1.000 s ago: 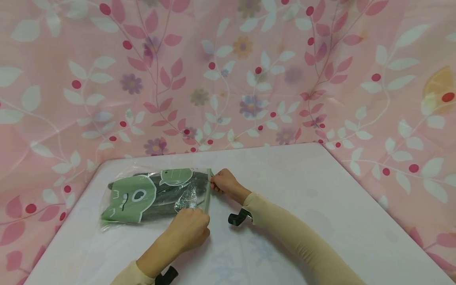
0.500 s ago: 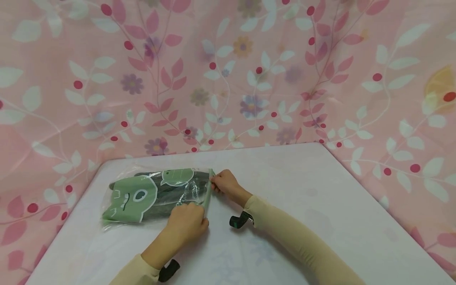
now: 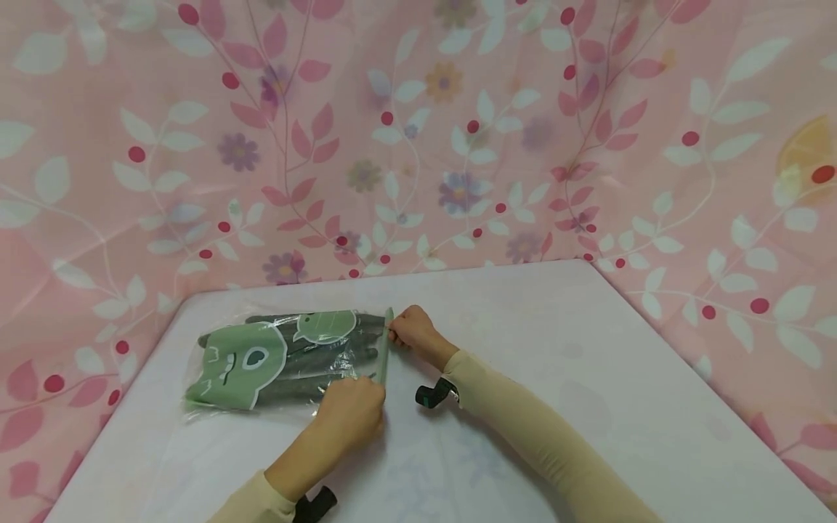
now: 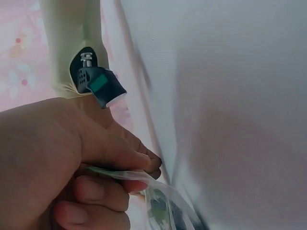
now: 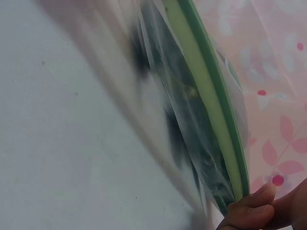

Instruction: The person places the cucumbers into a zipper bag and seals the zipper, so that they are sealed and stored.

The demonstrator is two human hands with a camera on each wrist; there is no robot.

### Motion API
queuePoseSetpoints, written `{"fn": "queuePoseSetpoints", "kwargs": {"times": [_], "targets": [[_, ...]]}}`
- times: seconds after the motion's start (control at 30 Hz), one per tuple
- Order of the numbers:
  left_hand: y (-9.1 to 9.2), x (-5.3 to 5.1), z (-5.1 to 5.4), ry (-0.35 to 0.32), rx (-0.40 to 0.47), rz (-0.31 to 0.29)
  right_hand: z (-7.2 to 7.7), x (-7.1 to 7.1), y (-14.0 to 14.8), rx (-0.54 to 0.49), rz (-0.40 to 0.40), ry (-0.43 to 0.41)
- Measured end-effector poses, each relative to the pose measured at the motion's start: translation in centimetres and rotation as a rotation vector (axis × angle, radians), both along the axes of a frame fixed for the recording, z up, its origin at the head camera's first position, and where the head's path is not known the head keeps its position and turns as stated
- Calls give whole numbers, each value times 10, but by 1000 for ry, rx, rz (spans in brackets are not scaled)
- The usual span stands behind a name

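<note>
A clear plastic bag (image 3: 307,363) with a green strip along its right end lies on the white table, left of centre. Printed on it is a green cartoon face; inside show dark grey pieces with finger-like ends, which look like gloves. My left hand (image 3: 353,410) pinches the near corner of that end; in the left wrist view its thumb (image 4: 120,153) presses the clear film against curled fingers. At the far corner, my right hand (image 3: 415,330) pinches the green strip (image 5: 211,91), which runs taut up from the fingertips in the right wrist view.
The white-covered table (image 3: 556,349) reaches back to a pink floral curtain (image 3: 418,145), which also closes in both sides. A black camera mount (image 3: 434,394) sits on the right wrist and another mount (image 3: 315,503) on the left.
The bag's green-strip end now looks raised and straighter, with more of the grey finger-like ends showing. Both hands have shifted only slightly and keep their hold on its corners.
</note>
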State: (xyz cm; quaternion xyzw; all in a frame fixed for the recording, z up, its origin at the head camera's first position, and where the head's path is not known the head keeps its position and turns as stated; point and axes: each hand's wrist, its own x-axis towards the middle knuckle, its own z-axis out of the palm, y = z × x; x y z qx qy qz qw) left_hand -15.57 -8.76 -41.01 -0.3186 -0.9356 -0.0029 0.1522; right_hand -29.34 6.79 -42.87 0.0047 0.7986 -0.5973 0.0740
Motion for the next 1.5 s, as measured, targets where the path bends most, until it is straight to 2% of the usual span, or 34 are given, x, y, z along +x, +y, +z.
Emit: {"fn": "queuePoseSetpoints", "kwargs": {"times": [0.27, 0.63, 0.9, 1.1, 1.33, 1.4, 1.5], "targets": [[-2, 6, 1, 7, 14, 6, 2, -7, 1, 29, -19, -5], [-2, 9, -2, 64, 29, -6, 5, -12, 2, 48, -23, -27], [0, 11, 1, 78, 29, -10, 7, -19, 1, 40, -39, -70], [0, 11, 2, 86, 33, -8, 5, -25, -3, 35, -54, -70], [-2, 7, 2, 46, 80, 52, -2, -25, -3, 53, -61, 34], [-3, 5, 3, 15, 110, 64, -2, -24, -1, 54, -63, 59], [-4, 3, 4, -52, 140, 70, -4, -24, 0, 136, -47, 97]]}}
